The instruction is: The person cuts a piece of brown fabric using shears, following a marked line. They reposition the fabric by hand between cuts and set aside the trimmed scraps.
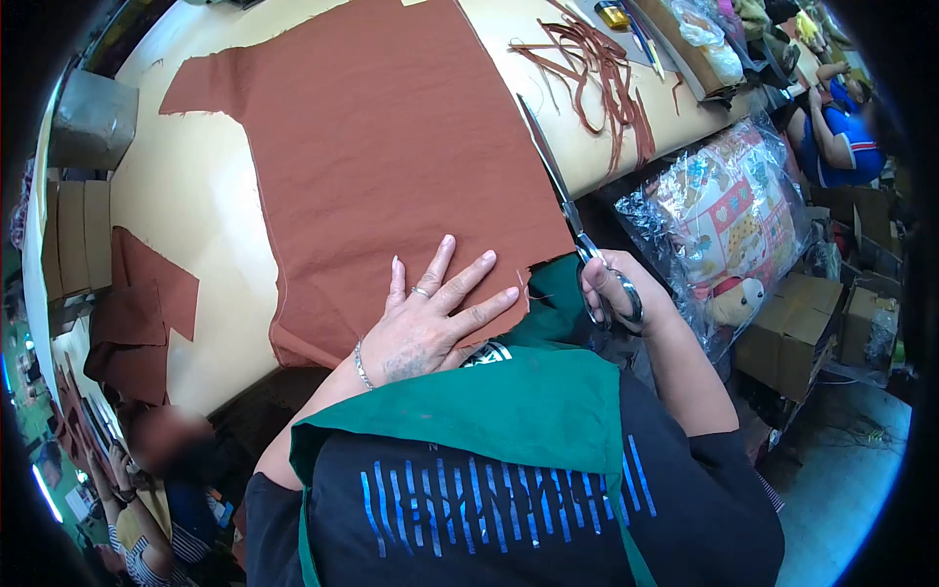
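A large piece of rust-brown fabric (391, 147) lies over the pale table, its lower edge close to my green apron (469, 401). My left hand (430, 313) presses flat on the fabric near its bottom edge, fingers spread, with a ring and a bracelet on. To the right, my right hand (621, 289) grips the handles of a pair of metal scissors (558, 176). The long blades point up and away along the fabric's right edge. A small notch shows in the cloth's lower right corner, near my left fingertips.
Thin brown fabric strips (597, 68) lie at the table's upper right. A plastic-wrapped patterned bundle (724, 196) and cardboard boxes (790, 323) stand at the right. More brown cloth (147, 303) hangs over the left edge. Other people sit at lower left and upper right.
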The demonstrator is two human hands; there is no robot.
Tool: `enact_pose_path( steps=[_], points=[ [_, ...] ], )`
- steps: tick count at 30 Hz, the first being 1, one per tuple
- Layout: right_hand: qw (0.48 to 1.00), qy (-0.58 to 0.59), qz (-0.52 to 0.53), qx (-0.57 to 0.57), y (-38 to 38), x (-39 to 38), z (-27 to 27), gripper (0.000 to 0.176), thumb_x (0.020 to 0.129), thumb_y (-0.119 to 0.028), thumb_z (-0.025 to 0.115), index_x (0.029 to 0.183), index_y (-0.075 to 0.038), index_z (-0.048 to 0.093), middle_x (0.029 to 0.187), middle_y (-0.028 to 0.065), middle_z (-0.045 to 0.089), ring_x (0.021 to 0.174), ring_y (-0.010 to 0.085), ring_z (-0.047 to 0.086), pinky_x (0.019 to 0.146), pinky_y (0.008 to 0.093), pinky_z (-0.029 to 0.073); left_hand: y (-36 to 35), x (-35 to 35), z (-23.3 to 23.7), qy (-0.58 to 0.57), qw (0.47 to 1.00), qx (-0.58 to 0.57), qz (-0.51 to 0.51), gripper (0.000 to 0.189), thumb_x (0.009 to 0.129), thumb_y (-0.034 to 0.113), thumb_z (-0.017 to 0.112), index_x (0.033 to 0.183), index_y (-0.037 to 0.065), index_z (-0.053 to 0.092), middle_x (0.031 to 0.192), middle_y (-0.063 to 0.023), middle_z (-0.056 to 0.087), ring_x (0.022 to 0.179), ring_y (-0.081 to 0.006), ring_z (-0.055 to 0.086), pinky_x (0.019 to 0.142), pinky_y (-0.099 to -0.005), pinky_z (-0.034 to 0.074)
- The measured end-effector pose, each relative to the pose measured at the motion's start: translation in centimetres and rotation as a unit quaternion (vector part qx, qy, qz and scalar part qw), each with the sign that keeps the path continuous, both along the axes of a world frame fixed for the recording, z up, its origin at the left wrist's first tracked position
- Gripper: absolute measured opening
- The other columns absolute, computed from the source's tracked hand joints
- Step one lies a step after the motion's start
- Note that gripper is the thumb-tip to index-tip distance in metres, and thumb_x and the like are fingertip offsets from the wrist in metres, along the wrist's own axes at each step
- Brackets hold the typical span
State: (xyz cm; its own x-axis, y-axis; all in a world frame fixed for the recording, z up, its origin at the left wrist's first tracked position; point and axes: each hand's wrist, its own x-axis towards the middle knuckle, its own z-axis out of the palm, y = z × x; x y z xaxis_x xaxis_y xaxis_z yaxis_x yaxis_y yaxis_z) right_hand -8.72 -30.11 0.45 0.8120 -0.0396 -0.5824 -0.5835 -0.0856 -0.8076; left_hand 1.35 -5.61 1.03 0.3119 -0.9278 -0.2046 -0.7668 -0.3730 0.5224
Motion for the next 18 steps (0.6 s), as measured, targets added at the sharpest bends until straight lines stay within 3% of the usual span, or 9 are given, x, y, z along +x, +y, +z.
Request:
enact_pose_path(
  steps=[4,7,18],
  points=[
    [1.0,-0.009,0.012,-0.014,-0.22,-0.14,-0.22,0.058,0.074,-0.065,0.048,0.065,-0.008,0.044,0.051,-0.0008,0.044,0.043,0.0062,0.044,0.04,0.0181,0.033,0.06,0.09,0.01,0.006,1.0,-0.004,0.0,0.057,0.077,0.035,0.057,0.129,0.034,0.035,0.143,-0.0012,0.017,0.131,-0.036,0.007,0.09,-0.0703,0.015],
    [0.999,0.01,-0.001,-0.031,0.08,-0.24,0.39,0.065,0.064,-0.073,0.051,0.062,-0.008,0.043,0.051,-0.0012,0.044,0.043,0.0072,0.046,0.04,0.0204,0.037,0.16,0.16,-0.08,0.01,1.0,-0.011,0.001,0.057,0.077,0.035,0.057,0.129,0.034,0.035,0.143,-0.0011,0.017,0.131,-0.0354,0.007,0.091,-0.0702,0.014],
    [0.999,0.012,-0.01,-0.031,0.15,-0.65,-0.2,0.064,0.065,-0.072,0.051,0.061,-0.009,0.043,0.049,-0.0021,0.042,0.041,0.0065,0.045,0.038,0.02,0.035,0.26,0.19,0.17,0.021,1.0,-0.003,0.0,0.057,0.076,0.035,0.058,0.129,0.035,0.036,0.143,-0.0008,0.017,0.131,-0.0347,0.008,0.091,-0.0699,0.013]
  ],
)
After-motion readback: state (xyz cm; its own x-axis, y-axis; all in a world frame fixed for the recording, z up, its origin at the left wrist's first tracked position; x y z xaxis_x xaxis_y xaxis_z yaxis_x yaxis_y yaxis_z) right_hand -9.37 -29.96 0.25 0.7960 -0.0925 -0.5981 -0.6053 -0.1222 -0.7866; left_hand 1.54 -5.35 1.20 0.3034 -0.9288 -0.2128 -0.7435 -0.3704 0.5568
